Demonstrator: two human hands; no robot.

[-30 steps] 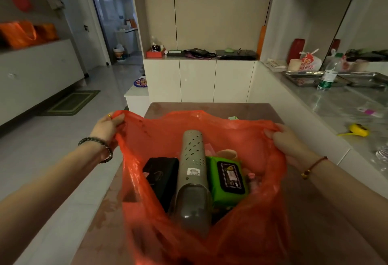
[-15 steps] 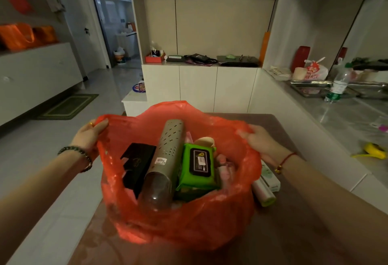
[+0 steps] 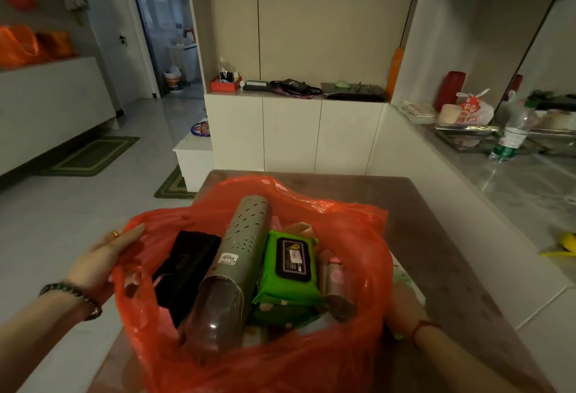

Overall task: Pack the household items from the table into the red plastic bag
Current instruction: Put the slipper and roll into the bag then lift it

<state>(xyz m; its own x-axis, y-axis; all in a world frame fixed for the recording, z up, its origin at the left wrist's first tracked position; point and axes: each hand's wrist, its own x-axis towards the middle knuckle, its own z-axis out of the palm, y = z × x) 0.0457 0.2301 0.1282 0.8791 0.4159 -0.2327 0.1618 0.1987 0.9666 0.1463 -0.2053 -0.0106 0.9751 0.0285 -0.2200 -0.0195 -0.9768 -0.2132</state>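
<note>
Our red plastic bag (image 3: pixel 358 236) holds a black case (image 3: pixel 184 268), green wipes pack (image 3: pixel 290 265) and grey perforated tube (image 3: pixel 237 255), whose long axis runs away from us. Our left hand (image 3: pixel 106 255) pinches the rim; our right hand (image 3: pixel 405 308) is half hidden, its grip unclear.

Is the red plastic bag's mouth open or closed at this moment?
Open. The red plastic bag gapes wide, showing the grey perforated cylinder and green wipes pack inside.

One red bag (image 3: pixel 343 236), one grey perforated tube (image 3: pixel 232 265), one black case (image 3: pixel 187 268), one green wipes pack (image 3: pixel 290 268) (others unclear).
</note>
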